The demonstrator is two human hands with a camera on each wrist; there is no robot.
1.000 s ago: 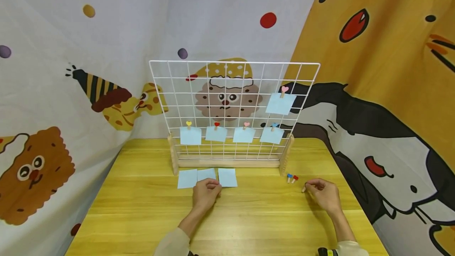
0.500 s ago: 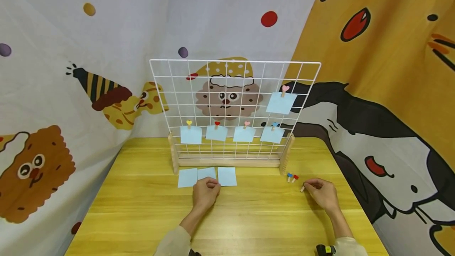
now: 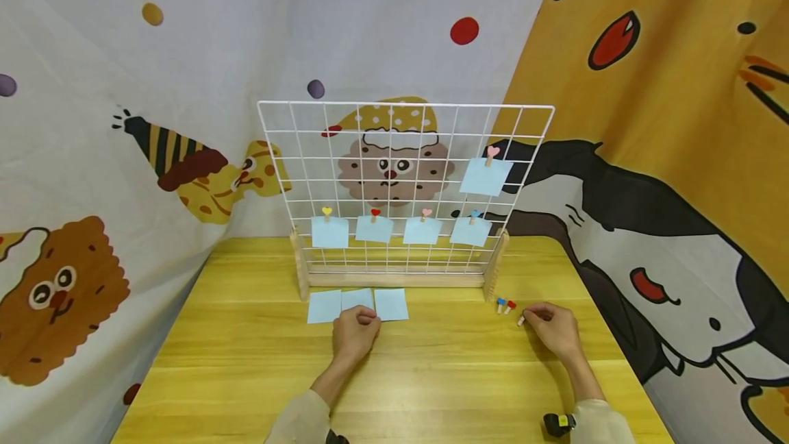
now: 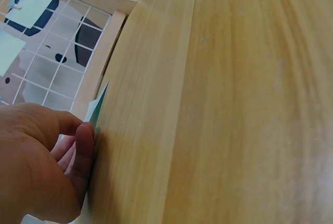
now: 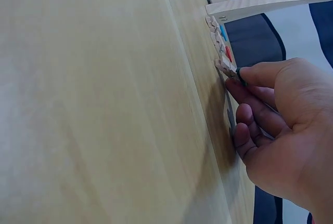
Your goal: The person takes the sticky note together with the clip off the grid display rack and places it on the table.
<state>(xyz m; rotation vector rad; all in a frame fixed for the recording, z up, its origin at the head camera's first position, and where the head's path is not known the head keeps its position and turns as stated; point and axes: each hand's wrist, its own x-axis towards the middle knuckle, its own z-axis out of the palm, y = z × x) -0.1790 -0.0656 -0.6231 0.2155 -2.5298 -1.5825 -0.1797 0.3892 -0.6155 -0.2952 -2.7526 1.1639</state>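
- We see the small wooden peg at the right hand's fingertips, over the right part of the table; we cannot tell whether it touches the wood.
- Its long axis slants: the free end points down and left in the head view, away from the right hand, while the dark end sits at the fingertips.
- The right hand pinches that dark end between thumb and forefinger; in the right wrist view we see its other fingers loosely bent.
- The blue peg and red peg lie near, just beyond and to the left of the pinched one.
- Well to the left lies the right-hand paper note, so the peg sits between the two hands, far nearer the right.
- The left hand pinches that note near its lower left corner, and the left wrist view shows us the edge tilted up off the table.
- The wire rack stands behind both hands, with five notes clipped on it.
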